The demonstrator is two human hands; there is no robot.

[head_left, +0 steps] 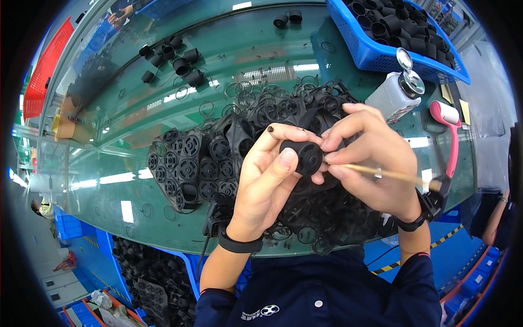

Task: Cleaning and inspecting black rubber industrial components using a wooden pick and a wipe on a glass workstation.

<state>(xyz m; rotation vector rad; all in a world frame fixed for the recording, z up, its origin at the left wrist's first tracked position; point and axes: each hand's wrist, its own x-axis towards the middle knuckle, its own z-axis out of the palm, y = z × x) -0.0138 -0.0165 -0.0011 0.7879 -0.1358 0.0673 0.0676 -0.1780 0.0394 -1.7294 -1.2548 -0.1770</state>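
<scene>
My left hand (262,182) is closed around a short black cylindrical part (309,158), whose ringed end faces right. A dark speck sits on one of its fingers. My right hand (378,155) pinches a thin wooden stick (381,172) and has its fingertips against the edge of that part. The stick's outer end is blurred, and its tip at the part is hidden by my fingers. Beneath both hands lies a pile of black moulded sheets (188,163) with round, ringed shapes, among many loose thin black rings (256,101).
A blue basket (376,57) full of black cylinders stands at the far right. Near it are a white pump-top bottle (395,95) and a pink-handled roller (453,141). Loose black cylinders (182,66) lie on the green table (109,199). A blue crate (188,272) sits below the front edge.
</scene>
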